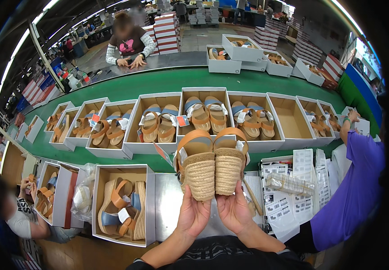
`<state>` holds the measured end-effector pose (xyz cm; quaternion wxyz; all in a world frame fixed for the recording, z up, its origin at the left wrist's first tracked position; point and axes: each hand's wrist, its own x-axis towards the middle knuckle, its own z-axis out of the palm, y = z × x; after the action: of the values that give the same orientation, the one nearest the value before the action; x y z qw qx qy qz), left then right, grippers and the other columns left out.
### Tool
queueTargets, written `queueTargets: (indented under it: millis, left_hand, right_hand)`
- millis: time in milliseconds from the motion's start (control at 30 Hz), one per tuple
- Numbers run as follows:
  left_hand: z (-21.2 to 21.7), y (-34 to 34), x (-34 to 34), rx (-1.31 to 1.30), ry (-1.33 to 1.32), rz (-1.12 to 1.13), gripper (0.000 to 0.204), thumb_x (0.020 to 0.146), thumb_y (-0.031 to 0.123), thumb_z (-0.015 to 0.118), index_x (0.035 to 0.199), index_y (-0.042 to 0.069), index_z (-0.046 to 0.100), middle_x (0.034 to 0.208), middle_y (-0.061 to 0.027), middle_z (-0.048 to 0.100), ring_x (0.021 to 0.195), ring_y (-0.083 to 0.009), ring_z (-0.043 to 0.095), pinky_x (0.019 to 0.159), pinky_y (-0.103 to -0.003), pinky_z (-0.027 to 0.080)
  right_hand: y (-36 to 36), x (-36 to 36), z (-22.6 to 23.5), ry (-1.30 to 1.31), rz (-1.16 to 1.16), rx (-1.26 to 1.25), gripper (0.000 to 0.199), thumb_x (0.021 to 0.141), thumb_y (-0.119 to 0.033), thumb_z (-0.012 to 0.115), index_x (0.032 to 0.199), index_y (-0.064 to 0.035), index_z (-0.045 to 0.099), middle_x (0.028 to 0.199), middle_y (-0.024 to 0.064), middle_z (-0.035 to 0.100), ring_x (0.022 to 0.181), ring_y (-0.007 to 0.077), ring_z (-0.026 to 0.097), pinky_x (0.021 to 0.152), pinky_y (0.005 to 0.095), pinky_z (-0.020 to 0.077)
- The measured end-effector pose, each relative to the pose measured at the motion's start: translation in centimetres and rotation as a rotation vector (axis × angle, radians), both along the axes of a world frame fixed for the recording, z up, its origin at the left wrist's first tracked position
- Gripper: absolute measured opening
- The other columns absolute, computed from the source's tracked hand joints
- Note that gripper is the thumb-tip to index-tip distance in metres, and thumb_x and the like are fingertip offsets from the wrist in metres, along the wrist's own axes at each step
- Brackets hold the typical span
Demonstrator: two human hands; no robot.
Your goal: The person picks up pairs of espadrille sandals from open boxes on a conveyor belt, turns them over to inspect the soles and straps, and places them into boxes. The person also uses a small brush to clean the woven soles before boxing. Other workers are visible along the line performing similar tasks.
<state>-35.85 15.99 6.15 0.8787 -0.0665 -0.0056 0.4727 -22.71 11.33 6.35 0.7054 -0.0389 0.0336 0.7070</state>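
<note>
A pair of wedge sandals with woven rope heels and tan straps is held up in front of me, heels toward me. My left hand (194, 215) grips the left sandal (198, 175) low on its heel. The heel of the right sandal (228, 171) is pinched in my right hand (234, 209), and the two sandals touch side by side. A paper tag (163, 153) sticks out at the left sandal's side. To the left of my hands, an open shoe box (150, 207) holds another pair of sandals (122, 209) lying on their sides.
A row of open shoe boxes (129, 148) with sandals stands on the green belt (158, 81). Label sheets (303, 168) lie at right beside a person in a purple shirt (347, 189). Another person (23, 211) works at left; a third (129, 42) sits across.
</note>
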Motion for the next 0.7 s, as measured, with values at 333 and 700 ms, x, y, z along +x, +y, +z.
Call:
queueTargets:
  millis: [333, 700]
  left_hand:
    - [-3.9, -0.5, -2.7, 0.165, 0.033, -0.122, 0.050, 0.098, 0.030, 0.055, 0.138, 0.003, 0.046, 0.139, -0.0165, 0.051, 0.127, -0.0293, 0.052, 0.108, -0.042, 0.045]
    - [-14.3, -0.7, -8.2, -0.041, 0.463, -0.239, 0.065, 0.088, 0.043, 0.065, 0.133, -0.002, 0.049, 0.122, -0.0245, 0.060, 0.109, -0.0365, 0.062, 0.095, -0.049, 0.053]
  right_hand:
    - [-1.3, 2.4, -2.0, -0.153, 0.187, 0.262, 0.054, 0.101, -0.039, 0.050, 0.146, -0.0115, 0.038, 0.142, 0.0061, 0.051, 0.130, 0.0207, 0.050, 0.106, 0.0381, 0.0458]
    - [-3.9, 5.2, -1.3, -1.811, -0.190, -0.200, 0.087, 0.085, -0.030, 0.076, 0.151, 0.0003, 0.027, 0.129, 0.0151, 0.052, 0.117, 0.0228, 0.053, 0.101, 0.0344, 0.0421]
